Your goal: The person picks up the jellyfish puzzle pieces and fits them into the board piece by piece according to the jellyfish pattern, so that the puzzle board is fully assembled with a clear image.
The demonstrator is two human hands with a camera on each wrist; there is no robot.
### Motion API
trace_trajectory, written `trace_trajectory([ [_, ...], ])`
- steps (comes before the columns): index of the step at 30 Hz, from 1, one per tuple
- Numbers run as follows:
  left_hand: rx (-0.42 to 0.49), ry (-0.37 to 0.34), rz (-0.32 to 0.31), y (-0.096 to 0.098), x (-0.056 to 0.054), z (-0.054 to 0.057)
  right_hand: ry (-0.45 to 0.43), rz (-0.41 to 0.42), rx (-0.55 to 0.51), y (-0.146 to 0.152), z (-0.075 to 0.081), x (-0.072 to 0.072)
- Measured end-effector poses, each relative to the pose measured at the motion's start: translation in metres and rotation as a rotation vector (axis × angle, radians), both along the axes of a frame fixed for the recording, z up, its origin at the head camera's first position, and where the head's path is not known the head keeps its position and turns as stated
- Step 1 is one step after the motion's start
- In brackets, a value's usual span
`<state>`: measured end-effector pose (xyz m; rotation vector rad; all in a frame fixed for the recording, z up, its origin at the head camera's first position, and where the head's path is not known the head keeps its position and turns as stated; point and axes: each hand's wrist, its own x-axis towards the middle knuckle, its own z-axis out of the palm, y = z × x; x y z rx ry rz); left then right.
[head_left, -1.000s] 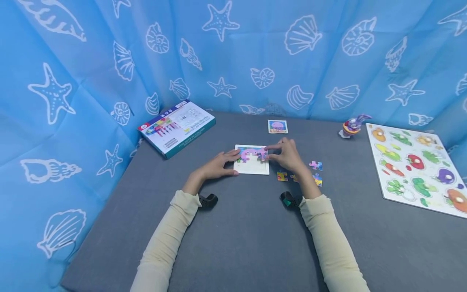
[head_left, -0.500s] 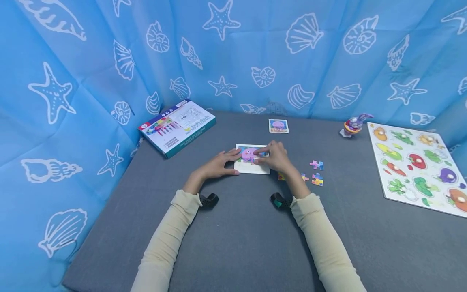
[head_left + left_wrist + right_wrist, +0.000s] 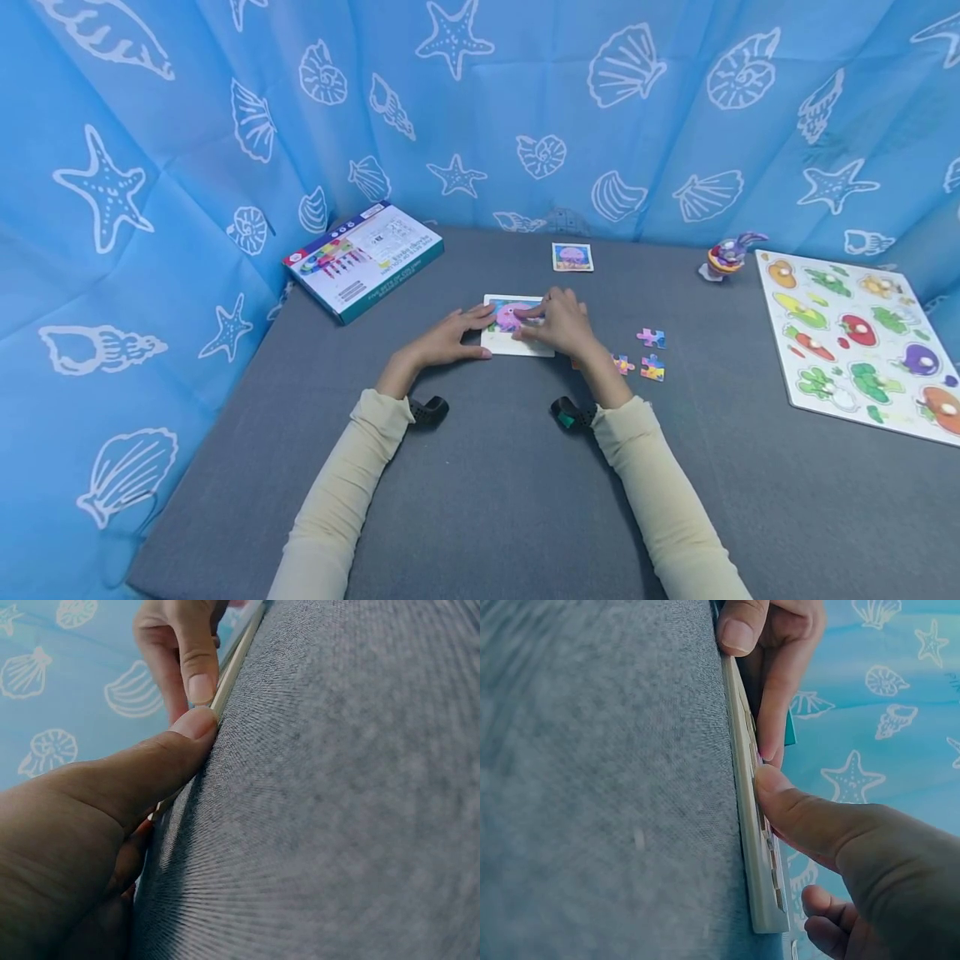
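Note:
A small white-framed jigsaw tray (image 3: 504,343) lies mid-table, its upper part filled with a pink sea-creature picture. My left hand (image 3: 447,337) grips the tray's left side, thumb at the near corner and fingers on the far part. Over the tray's middle, my right hand (image 3: 562,323) pinches a puzzle piece between thumb and index finger, close on the picture; the piece is mostly hidden by the fingers. In the right wrist view the right thumb (image 3: 776,782) sits at the tray's near side. Loose puzzle pieces (image 3: 652,367) lie right of the tray, some partly behind my right wrist.
Behind the tray lies a small picture card (image 3: 572,257) with the same pink creature. A flat box (image 3: 367,260) stands at back left. On the right are a small rabbit-like figurine (image 3: 724,258) and a vegetable peg board (image 3: 832,398). A blue shell-print curtain (image 3: 465,108) hangs behind.
My right hand has moved left with the puzzle piece, from the tray's right edge to its middle, bringing it onto the picture. The left hand stays on the tray.

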<state>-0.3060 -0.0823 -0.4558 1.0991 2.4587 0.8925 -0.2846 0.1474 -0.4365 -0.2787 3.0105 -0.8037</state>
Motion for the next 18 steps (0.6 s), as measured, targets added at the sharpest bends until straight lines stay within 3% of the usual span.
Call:
trace_trajectory([
  [8,0.002,-0.004,-0.007,-0.001,0.0,0.001,-0.029,-0.009,-0.014,0.001,0.001,0.0],
  [18,-0.012,0.003,-0.009,0.001,-0.001,0.001,-0.055,-0.005,-0.154,0.025,0.0,0.001],
])
